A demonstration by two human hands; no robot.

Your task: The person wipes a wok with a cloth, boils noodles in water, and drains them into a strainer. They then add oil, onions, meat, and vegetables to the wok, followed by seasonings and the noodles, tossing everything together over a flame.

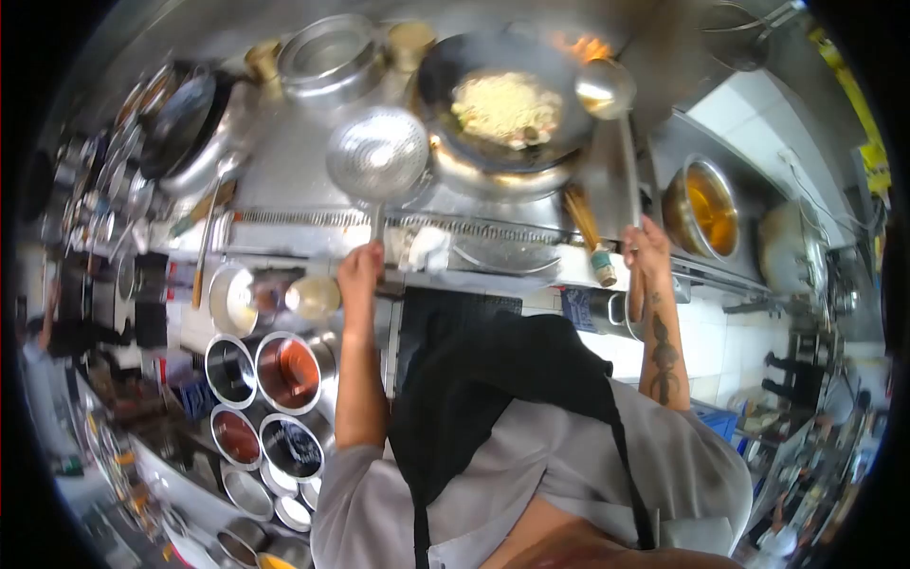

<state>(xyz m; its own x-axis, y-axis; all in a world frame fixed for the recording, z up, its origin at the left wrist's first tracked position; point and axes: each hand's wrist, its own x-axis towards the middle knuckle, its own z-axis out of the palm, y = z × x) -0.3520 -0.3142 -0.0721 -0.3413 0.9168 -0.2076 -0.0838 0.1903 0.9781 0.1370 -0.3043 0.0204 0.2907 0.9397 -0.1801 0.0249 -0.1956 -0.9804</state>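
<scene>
L hand: left hand (360, 272) clenched round the thin handle of the strainer (376, 156), arm stretched fwd, bare to the elbow.
Strainer: round, shallow, perforated steel, dull grey sheen; dish sits just left of the wok (502, 104), over the stove top (284, 175). Touching the wok rim or not, can't tell.
R hand: right hand (647, 248) wrapped tight on the lower end of the ladle (607, 87) handle; dark tattoo on the forearm (664, 358).
Ladle: long straight metal shaft, round polished cup; cup at the wok's right rim, next to the food.
Wok: wide, dark, rounded, set in a shiny steel ring. Holds a pale yellow crumbly heap (507, 106), prob. rice; view too soft to be sure.
Flame: orange flicker (590, 45) behind the wok's far edge.
Stove top: brushed steel, slotted grate strip along the near edge.
Right of stove: steel pot (706, 211) w/ glossy orange liquid, well apart from the wok.
Near edge: bamboo brush (588, 237), bundled sticks, lying btw the two hands.
Far left of wok: big steel bowl (332, 59), ribbed rim.
Left, lower: cluster of round steel tubs (275, 375), one w/ reddish contents.
Body: black apron (493, 379) over a grey shirt.
</scene>
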